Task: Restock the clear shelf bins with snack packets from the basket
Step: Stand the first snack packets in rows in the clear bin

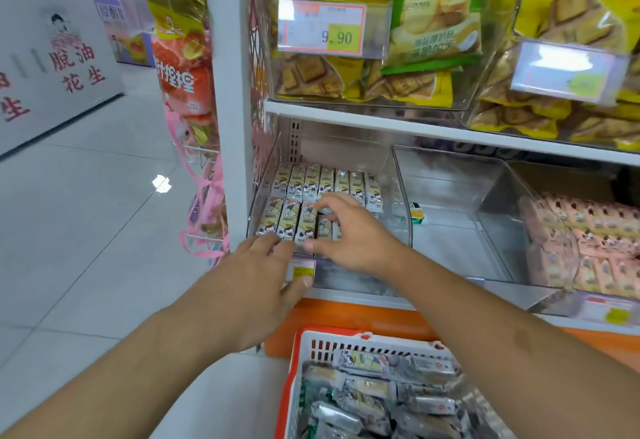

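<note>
Clear plastic bin (263,175): it sits on the lower shelf and holds two rows of cream snack packets (323,180) standing side by side.
Right hand (349,231): it reaches into the bin from the front, fingers curled down over the front row of packets; whether it pinches one I cannot tell.
Left hand (258,276): it is just left of and below the right hand, fingers straight and relaxed, fingertips at the bin's front edge, thumb beside the yellow price tag (302,270).
Basket (304,352): red and white, below both hands on the floor, full of loose silver-grey packets (374,393).
Middle bin (460,196): to the right of the right hand, with one small yellow-green packet (416,213) inside.
Far right bin (512,175): pink packets (595,251) in rows.
Upper shelf (381,120): above the hands, bins of yellow and green biscuit bags (436,6).
</note>
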A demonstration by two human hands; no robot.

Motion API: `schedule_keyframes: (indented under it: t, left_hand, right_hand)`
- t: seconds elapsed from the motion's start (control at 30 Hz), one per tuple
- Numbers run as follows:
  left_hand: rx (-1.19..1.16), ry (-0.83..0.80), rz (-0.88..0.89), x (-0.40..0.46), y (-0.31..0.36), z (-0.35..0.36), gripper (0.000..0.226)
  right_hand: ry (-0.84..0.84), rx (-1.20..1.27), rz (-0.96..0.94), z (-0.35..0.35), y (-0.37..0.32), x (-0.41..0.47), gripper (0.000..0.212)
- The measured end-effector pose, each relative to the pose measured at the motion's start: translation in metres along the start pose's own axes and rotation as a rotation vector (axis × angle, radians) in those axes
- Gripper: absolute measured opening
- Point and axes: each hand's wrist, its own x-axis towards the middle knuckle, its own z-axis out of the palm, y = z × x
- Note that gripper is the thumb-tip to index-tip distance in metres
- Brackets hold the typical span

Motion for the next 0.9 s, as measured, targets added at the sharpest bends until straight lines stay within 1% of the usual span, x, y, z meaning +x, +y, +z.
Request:
schedule_keyframes:
  t: [0.07, 0.13, 0.2, 0.23, 0.27, 0.3, 0.33, 0.4, 0.43, 0.5, 0.57, 0.63, 0.7, 0.73, 0.8, 0.9]
  left_hand:
    - [-0.048, 0.070, 0.054, -0.004, 0.008, -0.001, 0.058]
    - [-0.090, 0.080, 0.087, -0.009, 0.017, -0.001, 0.052]
    - [-0.109, -0.014, 0.096, -0.012, 0.023, 0.010, 0.048]
    - [-0.102, -0.082, 0.103, -0.013, 0.025, 0.019, 0.044]
    - [-0.079, -0.154, 0.110, -0.015, 0.026, 0.031, 0.040]
    - [-0.048, -0.226, 0.120, -0.017, 0.029, 0.045, 0.037]
    - [-0.023, -0.306, 0.126, -0.020, 0.032, 0.059, 0.037]
    - [0.075, -0.496, 0.126, -0.030, 0.041, 0.089, 0.048]
    - [0.126, -0.591, 0.096, -0.036, 0.045, 0.105, 0.053]
    - [0.165, -0.685, -0.023, -0.049, 0.048, 0.137, 0.066]
    - [0.150, -0.736, -0.139, -0.059, 0.047, 0.161, 0.077]
    - [0.046, -0.751, -0.261, -0.062, 0.044, 0.177, 0.079]
    - [-0.040, -0.746, -0.333, -0.065, 0.047, 0.182, 0.092]
    - [-0.024, -0.738, -0.304, -0.065, 0.045, 0.185, 0.099]
    - [0.011, -0.726, -0.272, -0.064, 0.042, 0.189, 0.104]
    - [0.062, -0.742, -0.223, -0.061, 0.042, 0.188, 0.095]
  right_hand:
    - [0.046, -0.026, -0.027, -0.006, 0.001, -0.022, 0.056]
    - [0.118, -0.030, -0.066, -0.010, 0.002, -0.051, 0.043]
    - [0.195, -0.025, -0.111, -0.010, 0.005, -0.086, 0.029]
    - [0.211, -0.017, -0.117, -0.007, 0.009, -0.104, 0.022]
    - [0.189, -0.010, -0.101, -0.001, 0.014, -0.123, 0.016]
    - [0.126, 0.003, -0.059, 0.008, 0.020, -0.140, 0.012]
    - [0.025, 0.007, 0.005, 0.023, 0.032, -0.157, 0.009]
    - [-0.232, -0.017, 0.131, 0.059, 0.059, -0.188, 0.010]
    - [-0.372, -0.059, 0.177, 0.080, 0.074, -0.202, 0.014]
    - [-0.630, -0.187, 0.233, 0.116, 0.099, -0.228, 0.021]
    - [-0.796, -0.315, 0.264, 0.143, 0.112, -0.250, 0.030]
    - [-0.882, -0.342, 0.324, 0.163, 0.123, -0.269, 0.036]
    - [-0.909, -0.321, 0.392, 0.171, 0.128, -0.279, 0.043]
    - [-0.892, -0.292, 0.421, 0.175, 0.132, -0.281, 0.046]
    - [-0.848, -0.244, 0.462, 0.174, 0.136, -0.283, 0.044]
    - [-0.829, -0.226, 0.459, 0.170, 0.137, -0.281, 0.035]
